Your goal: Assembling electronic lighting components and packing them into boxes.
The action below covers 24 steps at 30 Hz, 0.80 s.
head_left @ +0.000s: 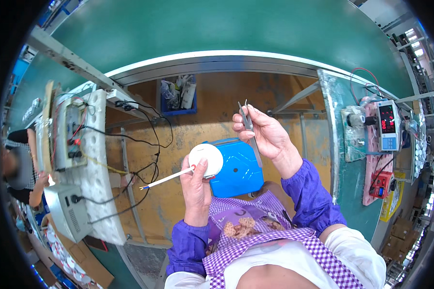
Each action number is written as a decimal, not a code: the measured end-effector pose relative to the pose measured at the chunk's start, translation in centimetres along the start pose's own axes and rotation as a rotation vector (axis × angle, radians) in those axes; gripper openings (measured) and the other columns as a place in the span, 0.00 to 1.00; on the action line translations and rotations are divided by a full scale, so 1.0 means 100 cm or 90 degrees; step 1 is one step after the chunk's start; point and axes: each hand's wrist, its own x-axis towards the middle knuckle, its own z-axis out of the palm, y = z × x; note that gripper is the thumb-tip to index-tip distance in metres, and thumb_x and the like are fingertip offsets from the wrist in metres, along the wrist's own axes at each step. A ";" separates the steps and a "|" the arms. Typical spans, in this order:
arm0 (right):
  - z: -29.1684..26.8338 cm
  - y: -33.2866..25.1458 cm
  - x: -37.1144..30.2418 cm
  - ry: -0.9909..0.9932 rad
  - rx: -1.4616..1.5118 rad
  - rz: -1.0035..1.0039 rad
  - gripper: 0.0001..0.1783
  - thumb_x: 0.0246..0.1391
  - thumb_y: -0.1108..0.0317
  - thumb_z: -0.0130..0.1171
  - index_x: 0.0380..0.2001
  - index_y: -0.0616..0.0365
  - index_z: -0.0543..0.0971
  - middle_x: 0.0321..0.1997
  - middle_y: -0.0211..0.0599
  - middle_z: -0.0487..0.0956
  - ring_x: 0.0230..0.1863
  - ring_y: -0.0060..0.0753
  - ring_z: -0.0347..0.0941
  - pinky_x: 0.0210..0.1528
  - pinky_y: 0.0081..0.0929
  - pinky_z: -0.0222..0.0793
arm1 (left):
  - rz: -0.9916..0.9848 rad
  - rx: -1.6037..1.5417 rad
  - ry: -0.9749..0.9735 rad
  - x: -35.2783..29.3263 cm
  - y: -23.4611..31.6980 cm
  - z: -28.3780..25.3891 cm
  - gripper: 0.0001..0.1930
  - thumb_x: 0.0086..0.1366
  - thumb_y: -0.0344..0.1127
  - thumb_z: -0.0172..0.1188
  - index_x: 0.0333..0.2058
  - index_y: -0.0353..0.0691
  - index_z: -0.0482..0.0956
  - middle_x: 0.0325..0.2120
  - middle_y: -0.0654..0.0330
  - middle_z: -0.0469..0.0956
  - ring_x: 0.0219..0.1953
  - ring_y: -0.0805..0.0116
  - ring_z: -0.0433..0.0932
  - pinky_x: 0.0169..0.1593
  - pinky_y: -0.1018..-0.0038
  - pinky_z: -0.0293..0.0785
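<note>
My left hand (pixel 196 189) is closed on a round white disc-shaped device (pixel 206 158), with the thumb pressed on its face. A white cable (pixel 168 179) runs out of the device toward the left and ends in bare coloured wires. Up and to the right, my right hand (pixel 267 132) grips metal tweezers (pixel 248 123), their tips pointing up and a little apart. Nothing sits between the tips, and they are clear of the white device. Below both hands is a blue plastic stool (pixel 236 168), partly covered by the device.
A green workbench (pixel 236 29) spans the far side. At the left stand a grey metal box (pixel 68 212) and dangling black cables (pixel 149 144). A blue bin (pixel 178 98) sits on the floor. On the right bench is a meter with red digits (pixel 388 125). Another person (pixel 21 166) is at far left.
</note>
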 end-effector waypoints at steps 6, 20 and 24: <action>0.058 -0.004 -0.095 -0.037 -0.157 -0.017 0.13 0.67 0.60 0.44 0.38 0.56 0.74 0.37 0.38 0.75 0.36 0.31 0.73 0.29 0.20 0.69 | 0.069 -0.012 -0.040 -0.094 0.015 0.043 0.18 0.63 0.30 0.60 0.51 0.36 0.69 0.44 0.58 0.76 0.47 0.68 0.77 0.49 0.70 0.76; 0.140 0.132 -0.250 0.329 -1.115 -0.606 0.07 0.53 0.74 0.61 0.35 0.65 0.79 0.40 0.40 0.76 0.37 0.28 0.75 0.36 0.22 0.70 | 0.134 0.189 -0.321 -0.190 0.083 0.029 0.16 0.60 0.25 0.63 0.46 0.36 0.72 0.41 0.60 0.78 0.42 0.75 0.77 0.48 0.78 0.75; 0.164 0.167 -0.269 0.277 -1.225 -0.646 0.06 0.51 0.75 0.62 0.34 0.64 0.78 0.38 0.43 0.76 0.36 0.38 0.76 0.36 0.26 0.72 | 0.186 0.195 -0.379 -0.208 0.087 0.008 0.18 0.58 0.23 0.65 0.47 0.38 0.73 0.42 0.60 0.78 0.46 0.72 0.77 0.49 0.76 0.76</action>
